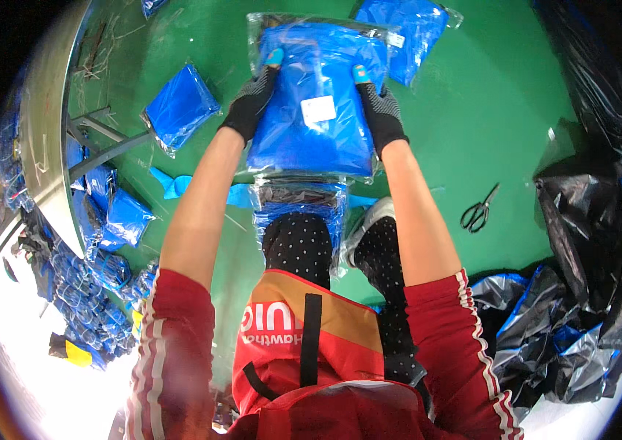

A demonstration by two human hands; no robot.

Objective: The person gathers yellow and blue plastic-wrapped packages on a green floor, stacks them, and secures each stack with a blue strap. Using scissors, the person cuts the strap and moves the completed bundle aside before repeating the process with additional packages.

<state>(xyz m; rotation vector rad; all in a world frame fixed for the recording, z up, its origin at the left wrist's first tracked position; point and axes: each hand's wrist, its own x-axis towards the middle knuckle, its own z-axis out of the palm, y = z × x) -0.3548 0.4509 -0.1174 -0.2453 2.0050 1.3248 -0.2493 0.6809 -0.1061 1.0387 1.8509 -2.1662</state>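
Note:
Between my two gloved hands is a clear plastic bag of folded blue material (304,143) with a white label on its face. My left hand (254,99) grips its left edge, thumb on top. On the opposite edge my right hand (378,106) holds it the same way; the other fingers of both hands are hidden behind the package. Both gloves are dark and dotted, with blue thumb tips. Below the package, by my knee, lies a stack of similar bagged packages (300,196), with a light-blue strip (172,183) running out from under it on both sides.
Bagged blue packages lie on the green floor, one at left (182,108) and another at far right (406,37). Black-handled scissors (477,215) rest at right. Black plastic sheeting (582,220) heaps along the right. A metal-legged table (47,139) and bundled blue goods (91,293) stand left.

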